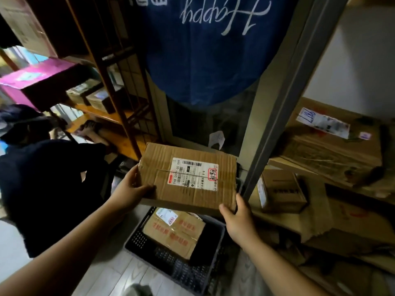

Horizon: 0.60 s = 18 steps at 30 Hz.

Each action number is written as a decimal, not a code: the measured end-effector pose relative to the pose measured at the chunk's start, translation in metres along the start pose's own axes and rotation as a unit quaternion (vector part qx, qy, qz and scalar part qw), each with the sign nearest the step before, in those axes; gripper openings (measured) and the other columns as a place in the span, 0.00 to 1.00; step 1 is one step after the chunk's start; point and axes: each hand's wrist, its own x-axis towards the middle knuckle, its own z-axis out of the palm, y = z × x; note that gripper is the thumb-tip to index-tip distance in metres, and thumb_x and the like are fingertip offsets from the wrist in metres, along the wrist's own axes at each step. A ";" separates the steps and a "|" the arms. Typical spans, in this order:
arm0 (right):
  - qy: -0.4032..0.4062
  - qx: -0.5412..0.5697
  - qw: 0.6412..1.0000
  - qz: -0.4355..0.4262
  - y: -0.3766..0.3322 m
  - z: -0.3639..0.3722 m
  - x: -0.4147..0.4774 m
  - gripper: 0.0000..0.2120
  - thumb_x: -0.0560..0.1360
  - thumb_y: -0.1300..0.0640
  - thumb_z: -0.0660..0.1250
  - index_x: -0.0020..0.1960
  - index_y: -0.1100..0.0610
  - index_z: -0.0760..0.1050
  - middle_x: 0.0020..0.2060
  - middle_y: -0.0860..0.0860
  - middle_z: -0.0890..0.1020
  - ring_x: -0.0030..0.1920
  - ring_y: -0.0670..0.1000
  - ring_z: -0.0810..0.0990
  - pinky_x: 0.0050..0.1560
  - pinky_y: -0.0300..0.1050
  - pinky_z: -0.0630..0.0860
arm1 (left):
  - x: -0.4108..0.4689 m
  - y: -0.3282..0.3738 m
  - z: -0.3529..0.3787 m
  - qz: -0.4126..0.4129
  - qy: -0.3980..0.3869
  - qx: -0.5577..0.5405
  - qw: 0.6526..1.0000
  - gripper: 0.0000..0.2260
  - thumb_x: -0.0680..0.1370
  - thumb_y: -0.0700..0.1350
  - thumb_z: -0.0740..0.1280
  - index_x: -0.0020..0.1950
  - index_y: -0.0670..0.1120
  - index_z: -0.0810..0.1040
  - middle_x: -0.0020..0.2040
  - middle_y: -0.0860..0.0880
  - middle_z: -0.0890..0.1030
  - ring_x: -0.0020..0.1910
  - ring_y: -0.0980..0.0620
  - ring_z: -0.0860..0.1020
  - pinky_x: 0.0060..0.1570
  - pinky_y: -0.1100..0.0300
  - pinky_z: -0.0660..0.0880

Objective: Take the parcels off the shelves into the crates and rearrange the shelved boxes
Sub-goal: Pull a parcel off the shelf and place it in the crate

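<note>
I held labelled cardboard parcel point(188, 178) just above dark crate point(136, 238). Left hand point(130, 189) gripped left edge, right hand point(237, 218) pinched near corner. My worry: corner pinch slipping, parcel tipping onto box point(171, 233) inside, or clipping shelf post point(284, 124).

A brown cardboard parcel point(188, 178) with a taped seam and a white barcode label stamped in red is held nearly flat in the air, the left hand point(130, 189) gripping its left edge and the right hand point(237, 218) its near right corner. Directly below, a dark perforated crate point(183, 272) sits on the floor holding a second parcel point(173, 233) printed in red. At the right, a large box point(333, 146) with a labelled, creased top lies shelved above a small box point(282, 191). A pink box point(40, 80) sits on the wooden shelf point(111, 118) at the left.
</note>
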 end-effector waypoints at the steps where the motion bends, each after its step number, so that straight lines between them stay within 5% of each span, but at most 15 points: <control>1: 0.013 -0.004 1.000 0.010 -0.002 0.011 0.008 0.25 0.77 0.52 0.64 0.72 0.52 0.63 0.65 0.51 0.74 0.64 0.53 0.73 0.64 0.50 0.71 | 0.014 -0.003 -0.002 0.003 -0.014 0.011 1.000 0.35 0.73 0.39 0.71 0.75 0.54 0.58 0.62 0.50 0.70 0.57 0.50 0.73 0.56 0.52 0.74; 7: 0.044 0.036 0.994 0.095 -0.009 0.100 0.042 0.34 0.79 0.60 0.61 0.78 0.47 0.46 0.73 0.51 0.64 0.71 0.52 0.65 0.68 0.49 0.65 | 0.106 -0.052 -0.041 0.000 -0.106 0.062 0.992 0.32 0.74 0.37 0.69 0.74 0.51 0.59 0.54 0.55 0.72 0.55 0.51 0.75 0.46 0.62 0.74; 12: 0.069 0.085 0.977 0.184 -0.010 0.169 0.068 0.34 0.79 0.66 0.60 0.77 0.50 0.48 0.74 0.50 0.61 0.73 0.52 0.62 0.69 0.47 0.63 | 0.183 -0.091 -0.074 -0.020 -0.217 0.100 0.971 0.33 0.71 0.39 0.73 0.72 0.54 0.63 0.62 0.51 0.75 0.62 0.48 0.75 0.58 0.45 0.76; 18: 0.123 0.059 0.962 0.236 0.007 0.197 0.132 0.32 0.78 0.63 0.61 0.77 0.49 0.52 0.71 0.51 0.68 0.69 0.53 0.68 0.63 0.47 0.69 | 0.249 -0.105 -0.042 -0.027 -0.253 0.144 0.956 0.31 0.73 0.37 0.70 0.68 0.59 0.61 0.55 0.57 0.72 0.58 0.53 0.71 0.59 0.58 0.71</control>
